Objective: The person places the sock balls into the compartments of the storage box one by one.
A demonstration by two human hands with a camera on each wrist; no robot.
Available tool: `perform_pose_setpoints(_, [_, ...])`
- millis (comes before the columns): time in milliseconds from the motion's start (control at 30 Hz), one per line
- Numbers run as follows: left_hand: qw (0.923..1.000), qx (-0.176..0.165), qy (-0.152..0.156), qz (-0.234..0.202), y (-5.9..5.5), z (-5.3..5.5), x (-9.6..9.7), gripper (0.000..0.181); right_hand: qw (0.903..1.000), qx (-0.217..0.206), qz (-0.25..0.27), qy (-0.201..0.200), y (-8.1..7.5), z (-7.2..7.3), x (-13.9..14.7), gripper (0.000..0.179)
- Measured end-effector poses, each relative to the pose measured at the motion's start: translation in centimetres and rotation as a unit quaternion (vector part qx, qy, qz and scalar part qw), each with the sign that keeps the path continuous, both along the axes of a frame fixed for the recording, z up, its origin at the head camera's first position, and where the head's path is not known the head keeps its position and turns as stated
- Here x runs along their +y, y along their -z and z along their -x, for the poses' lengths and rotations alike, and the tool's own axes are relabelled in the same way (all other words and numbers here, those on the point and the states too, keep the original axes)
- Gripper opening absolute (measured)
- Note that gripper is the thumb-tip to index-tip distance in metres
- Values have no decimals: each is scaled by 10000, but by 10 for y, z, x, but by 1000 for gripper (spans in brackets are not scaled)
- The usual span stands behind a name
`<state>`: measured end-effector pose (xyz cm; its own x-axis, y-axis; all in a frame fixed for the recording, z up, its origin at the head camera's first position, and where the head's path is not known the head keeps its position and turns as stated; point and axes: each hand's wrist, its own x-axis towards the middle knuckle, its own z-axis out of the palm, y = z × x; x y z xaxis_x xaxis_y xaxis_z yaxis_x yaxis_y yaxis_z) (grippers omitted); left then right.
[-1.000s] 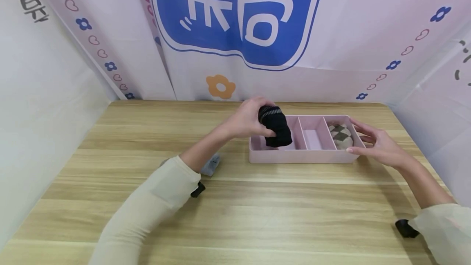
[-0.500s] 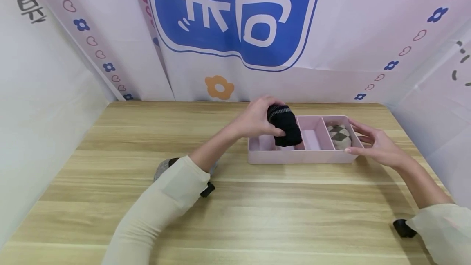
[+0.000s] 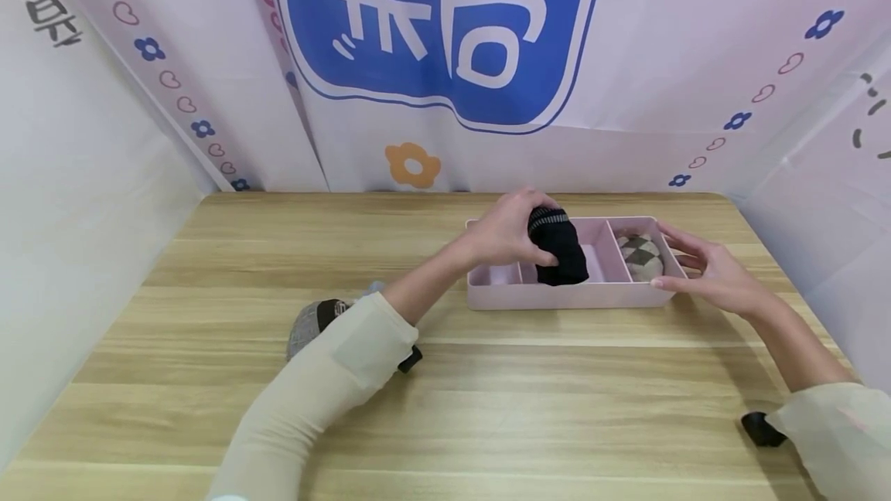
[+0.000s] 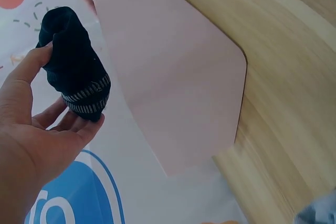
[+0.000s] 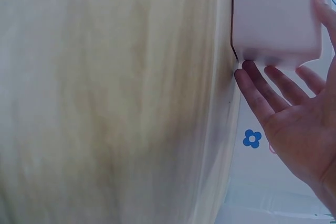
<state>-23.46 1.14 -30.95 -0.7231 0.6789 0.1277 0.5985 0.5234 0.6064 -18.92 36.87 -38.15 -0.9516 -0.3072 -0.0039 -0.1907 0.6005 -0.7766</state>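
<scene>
The left hand (image 3: 511,232) holds a rolled black sock (image 3: 560,250) between thumb and fingers, over the middle of the pink box (image 3: 557,298); whether the sock touches a divider, I cannot tell; the right hand (image 3: 720,278) grips the box's right end, thumb at the near corner; the sock looks light, soft and unbreakable, unlikely to slip; a gentle hold across its rolled body should suit, since hard squeezing could loosen it.

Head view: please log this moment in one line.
left grip: holds black bundle over pink box; right grip: touches box; checked bundle: in box
</scene>
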Motion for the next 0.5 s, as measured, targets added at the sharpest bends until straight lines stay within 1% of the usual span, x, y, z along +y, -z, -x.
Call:
perform_pose_setpoints(167, [10000, -44, 31, 57, 2, 1, 9, 70, 10000, -13, 49, -8, 2, 1, 0, 92])
perform_pose_setpoints(333, [10000, -10, 66, 34, 2, 5, 21, 70, 10000, -21, 6, -18, 1, 1, 0, 91])
perform_pose_setpoints(500, [9998, -82, -2, -158, 4, 8, 35, 68, 9999, 14, -101, -36, -1, 0, -1, 91])
